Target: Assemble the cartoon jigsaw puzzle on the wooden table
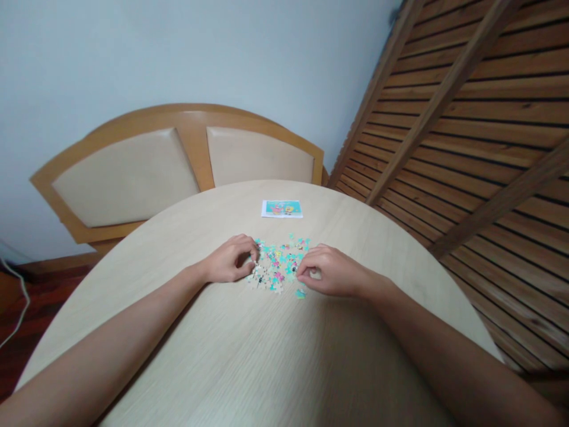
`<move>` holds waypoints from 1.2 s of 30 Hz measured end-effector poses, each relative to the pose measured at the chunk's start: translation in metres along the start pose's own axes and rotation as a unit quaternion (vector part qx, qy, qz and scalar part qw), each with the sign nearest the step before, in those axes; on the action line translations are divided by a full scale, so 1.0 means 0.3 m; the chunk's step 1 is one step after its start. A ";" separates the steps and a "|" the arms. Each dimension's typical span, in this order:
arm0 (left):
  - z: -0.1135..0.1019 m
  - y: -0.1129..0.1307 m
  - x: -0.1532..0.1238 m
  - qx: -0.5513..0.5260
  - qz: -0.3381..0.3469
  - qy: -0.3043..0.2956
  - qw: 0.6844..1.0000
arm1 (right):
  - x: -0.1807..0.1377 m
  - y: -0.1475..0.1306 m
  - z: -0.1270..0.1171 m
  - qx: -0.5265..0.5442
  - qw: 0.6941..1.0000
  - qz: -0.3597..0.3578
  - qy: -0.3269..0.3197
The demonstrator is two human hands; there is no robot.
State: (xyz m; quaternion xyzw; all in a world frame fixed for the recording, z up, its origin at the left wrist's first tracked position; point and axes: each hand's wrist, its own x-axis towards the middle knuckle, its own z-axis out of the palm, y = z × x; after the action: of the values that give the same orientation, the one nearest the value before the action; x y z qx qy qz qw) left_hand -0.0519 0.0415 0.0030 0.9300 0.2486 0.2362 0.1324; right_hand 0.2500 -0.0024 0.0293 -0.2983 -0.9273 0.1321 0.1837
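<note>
Loose jigsaw puzzle pieces (278,276) lie in a spread on the round table, some turquoise, pink or yellow, others showing a plain pale side. At the left edge of the spread rests my left hand (229,259), its fingers curled and the thumb and forefinger brought together by the pieces. Across from it, my right hand (331,270) pinches with thumb and forefinger at the right edge of the spread. Whatever is between the fingertips of either hand is too small to make out. A turquoise piece (301,293) lies just below my right fingertips.
Beyond the pieces, a small picture card (283,208) with a turquoise cartoon scene lies flat on the pale wooden table (213,356). Behind the table stands a wood-framed padded backrest (191,121) against the wall. A slatted wooden screen (466,136) rises at the right.
</note>
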 end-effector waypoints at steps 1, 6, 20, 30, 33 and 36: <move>0.001 0.000 0.000 -0.003 -0.001 0.003 1.000 | -0.001 0.002 -0.002 -0.005 1.000 -0.002 -0.001; 0.005 -0.006 -0.001 -0.007 -0.019 0.032 0.999 | 0.000 0.008 -0.005 -0.034 0.999 -0.019 -0.003; 0.006 -0.015 0.005 0.012 0.000 0.027 1.000 | 0.015 -0.040 0.100 -0.057 0.996 -0.072 -0.003; -0.007 0.022 0.000 0.035 0.036 -0.006 0.999 | 0.023 -0.040 0.090 -0.048 0.994 -0.096 0.035; -0.010 0.025 0.001 0.033 0.044 -0.008 0.998 | 0.026 -0.041 0.091 -0.042 0.994 -0.096 0.031; -0.009 0.031 0.005 0.034 0.048 -0.007 0.998 | 0.027 -0.042 0.093 -0.047 0.994 -0.097 0.023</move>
State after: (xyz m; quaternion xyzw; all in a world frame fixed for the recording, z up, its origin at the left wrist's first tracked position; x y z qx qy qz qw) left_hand -0.0485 0.0348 0.0093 0.9464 0.2105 0.2276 0.0909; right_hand 0.2257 -0.0112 0.0109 -0.2178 -0.9527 0.0629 0.2026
